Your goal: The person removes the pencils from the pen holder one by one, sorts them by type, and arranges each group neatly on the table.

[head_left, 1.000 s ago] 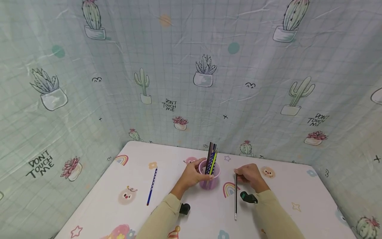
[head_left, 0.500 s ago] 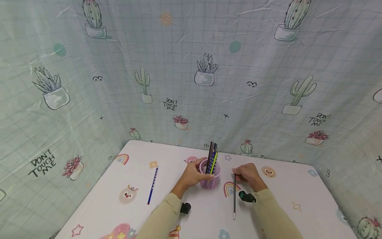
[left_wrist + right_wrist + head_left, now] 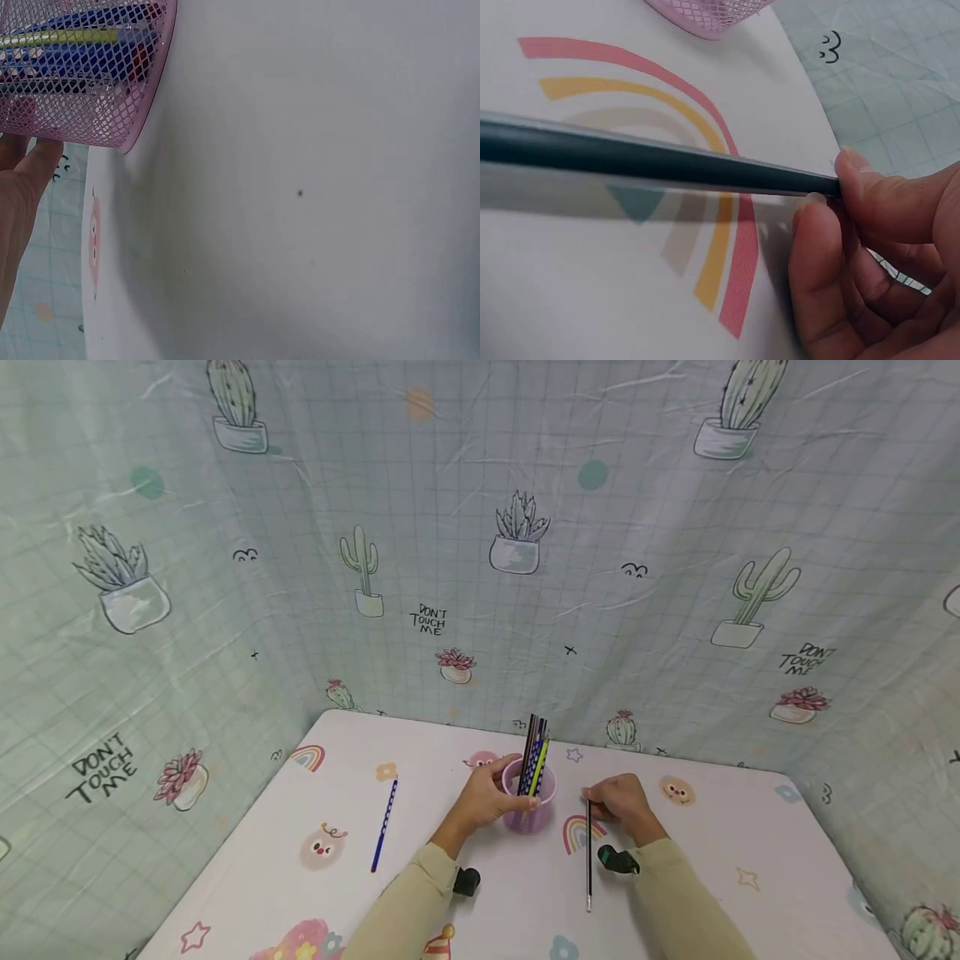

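One creased, grid-patterned backdrop [image 3: 450, 485] is seen behind one white table [image 3: 720, 827]. At far left, "DON'T TOUCH ME" can be read on the backdrop; the same wording is repeated at centre and at right, three times in all. Potted cacti and succulents are printed around it. Two rainbow prints are counted on the table, one near its far left corner, one right of centre.

One loose blue pencil [image 3: 385, 827], slim and straight, patterned with white dots, is seen lying at left, well apart from both hands.

Next, one pink cup [image 3: 528, 818], round, with openwork mesh walls, is stood upright near the table's middle. It is gripped by the left hand [image 3: 487, 800], thumb laid across the near side, fingers wrapped behind. Several upright pencils [image 3: 534, 764] are held in the cup: dark ones, blue dotted ones, one yellow-green; exact count cannot be told, as they are overlapped.

To the right, one dark pencil [image 3: 588, 860], smooth-shafted with a whitish near end, is pinched by its far end between thumb and index finger of the right hand [image 3: 621, 800]; its other fingers are curled. The pencil is placed over the second rainbow, right of the cup and apart from it.

Two beige sleeves [image 3: 690, 902] are worn, one black device [image 3: 618, 860] being seen at each wrist.
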Demonstrator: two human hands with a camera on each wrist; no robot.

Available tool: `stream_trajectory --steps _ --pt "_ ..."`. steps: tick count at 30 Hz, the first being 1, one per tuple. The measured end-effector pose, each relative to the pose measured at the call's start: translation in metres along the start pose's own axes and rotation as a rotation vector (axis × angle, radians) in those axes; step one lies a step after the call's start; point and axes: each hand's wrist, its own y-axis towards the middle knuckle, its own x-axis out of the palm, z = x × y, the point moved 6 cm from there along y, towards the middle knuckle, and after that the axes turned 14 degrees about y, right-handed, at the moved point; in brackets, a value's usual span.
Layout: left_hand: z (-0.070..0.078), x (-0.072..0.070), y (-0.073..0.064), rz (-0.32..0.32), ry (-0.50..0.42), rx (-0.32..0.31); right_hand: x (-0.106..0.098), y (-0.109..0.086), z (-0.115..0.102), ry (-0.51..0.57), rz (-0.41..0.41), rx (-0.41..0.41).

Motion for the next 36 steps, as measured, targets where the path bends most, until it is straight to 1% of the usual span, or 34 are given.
stream_trajectory --steps 8,14,18,20,24,30,31,34,36 --pt "-0.001 0.001 0.002 0.006 0.005 0.003 -0.002 -0.006 -0.005 -0.097 0.008 -0.076" --pt "-0.001 0.001 0.001 0.002 0.000 0.008 -0.003 -0.008 -0.008 -0.180 0.033 -0.133" --pt "0.002 0.000 0.000 0.003 -0.010 0.013 0.000 -0.011 -0.014 -0.202 0.021 -0.195" --pt "0.002 0.000 -0.001 0.003 -0.008 0.008 0.003 -0.014 -0.016 -0.187 0.013 -0.210" --pt "0.001 0.000 -0.002 0.002 0.002 0.001 0.010 -0.017 -0.018 -0.157 -0.025 -0.225" --pt "0.002 -0.001 -0.001 0.013 0.001 0.016 0.025 -0.023 -0.024 -0.148 -0.113 -0.301" --pt "0.002 -0.001 -0.001 0.015 0.003 0.018 0.028 -0.024 -0.025 -0.149 -0.138 -0.316" --pt "0.002 0.000 -0.002 0.014 0.014 0.010 0.036 -0.026 -0.024 -0.132 -0.216 -0.324" --pt "0.002 0.001 -0.002 0.009 0.017 0.005 0.040 -0.029 -0.024 -0.117 -0.283 -0.348"
